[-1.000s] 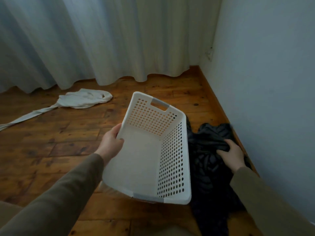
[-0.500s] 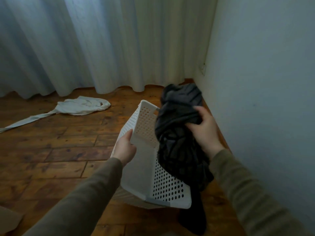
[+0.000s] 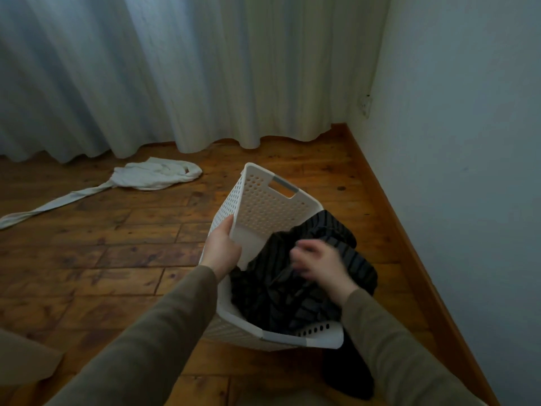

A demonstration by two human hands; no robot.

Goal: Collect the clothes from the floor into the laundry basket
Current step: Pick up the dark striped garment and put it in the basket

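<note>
A white perforated laundry basket point(image 3: 263, 206) stands tilted on the wooden floor. My left hand point(image 3: 221, 249) grips its left rim. A dark striped garment point(image 3: 281, 300) fills the basket and spills over its right side, one end hanging to the floor at the lower right. My right hand point(image 3: 320, 266) is blurred and lies on top of the dark garment inside the basket, fingers partly curled into the fabric. A white garment point(image 3: 152, 175) with a long trailing sleeve lies on the floor to the far left.
Pale curtains point(image 3: 175, 77) hang to the floor along the back. A white wall point(image 3: 468, 142) with a wooden skirting board point(image 3: 409, 230) runs down the right side, close to the basket. Bare wooden floor point(image 3: 102, 273) stretches out to the left.
My right hand lifted the dark garment off the floor beside the wall, carried it over the basket and lowered it inside. My left hand has kept hold of the basket's rim.
</note>
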